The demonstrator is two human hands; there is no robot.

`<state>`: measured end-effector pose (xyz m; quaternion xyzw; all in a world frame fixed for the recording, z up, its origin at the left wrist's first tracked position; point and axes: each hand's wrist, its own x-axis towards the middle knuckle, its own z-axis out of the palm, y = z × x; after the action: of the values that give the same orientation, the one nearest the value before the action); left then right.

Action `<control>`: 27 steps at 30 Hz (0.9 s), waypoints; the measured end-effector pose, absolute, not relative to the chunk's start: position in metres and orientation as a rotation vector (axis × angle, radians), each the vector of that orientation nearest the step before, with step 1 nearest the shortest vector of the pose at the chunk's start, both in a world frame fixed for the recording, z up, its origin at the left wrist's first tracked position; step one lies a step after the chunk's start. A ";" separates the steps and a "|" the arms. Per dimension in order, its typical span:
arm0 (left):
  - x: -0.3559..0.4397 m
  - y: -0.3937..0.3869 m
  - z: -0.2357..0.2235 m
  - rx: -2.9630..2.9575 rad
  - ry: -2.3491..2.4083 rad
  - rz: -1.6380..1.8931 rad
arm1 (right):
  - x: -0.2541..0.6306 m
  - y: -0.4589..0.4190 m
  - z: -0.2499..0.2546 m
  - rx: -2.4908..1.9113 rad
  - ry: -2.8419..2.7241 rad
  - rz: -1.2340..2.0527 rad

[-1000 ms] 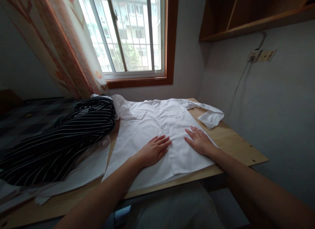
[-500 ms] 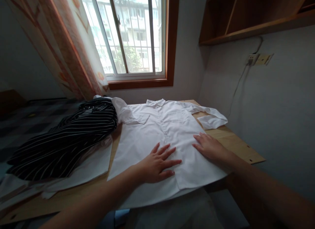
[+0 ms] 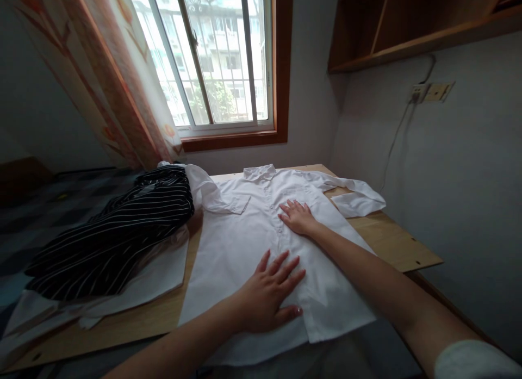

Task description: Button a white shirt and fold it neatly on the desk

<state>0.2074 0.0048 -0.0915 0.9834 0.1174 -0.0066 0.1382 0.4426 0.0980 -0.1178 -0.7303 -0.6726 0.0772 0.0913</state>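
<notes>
From here I see the white shirt (image 3: 232, 243) lying front up on the wooden tabletop (image 3: 379, 240), its collar toward the window (image 3: 220, 58). My left hand (image 3: 269, 294) rests on its lower front, fingers spread wide; my right hand (image 3: 297, 218) is higher, beside the buttons, fingers slightly parted, neither gripping cloth. Striped black clothing (image 3: 118, 232) lies to the left.

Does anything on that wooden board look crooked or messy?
Slightly: the white shirt's hem hangs past the board's near edge, and its sleeves lie bent. Beside it, the black striped garment is bunched up. I see no spill.
</notes>
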 end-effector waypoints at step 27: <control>0.271 0.162 -0.112 2.753 1.360 0.137 | 0.462 0.131 -0.124 -2.260 -1.861 0.246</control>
<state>0.2715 0.1622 -0.1120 0.8952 0.4421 0.0446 0.0340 0.4617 0.1307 -0.1237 -0.7652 -0.6302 0.0833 0.1017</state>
